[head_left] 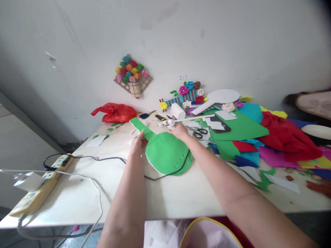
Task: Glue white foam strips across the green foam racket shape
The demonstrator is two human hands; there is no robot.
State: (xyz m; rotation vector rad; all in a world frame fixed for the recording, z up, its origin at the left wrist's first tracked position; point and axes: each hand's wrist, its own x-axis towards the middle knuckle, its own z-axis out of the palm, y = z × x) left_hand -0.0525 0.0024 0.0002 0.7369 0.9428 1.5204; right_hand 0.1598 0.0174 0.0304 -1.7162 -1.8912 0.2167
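A green banjo- or guitar-shaped cutout (pixel 165 155) lies on the table, its long neck pointing to the far left, with a row of small holes on its round body. My left hand (pixel 139 143) is closed on the edge of the neck, thumb on top. My right hand (pixel 179 131) is closed around a white hot glue gun (pixel 169 123) just above the body's far edge; its nozzle points left toward the neck. A long white glue stick (pixel 195 117) sticks out behind the gun. A black cord (pixel 181 165) runs across the green body.
A power strip (pixel 49 182) with a white plug sits at the left edge. Dark-handled scissors (pixel 201 133), a white paddle-shaped cutout (pixel 222 96), a white roll (pixel 178 111) and coloured sheets (pixel 287 137) crowd the right side. A red plastic bag (pixel 119 113) lies at the back left.
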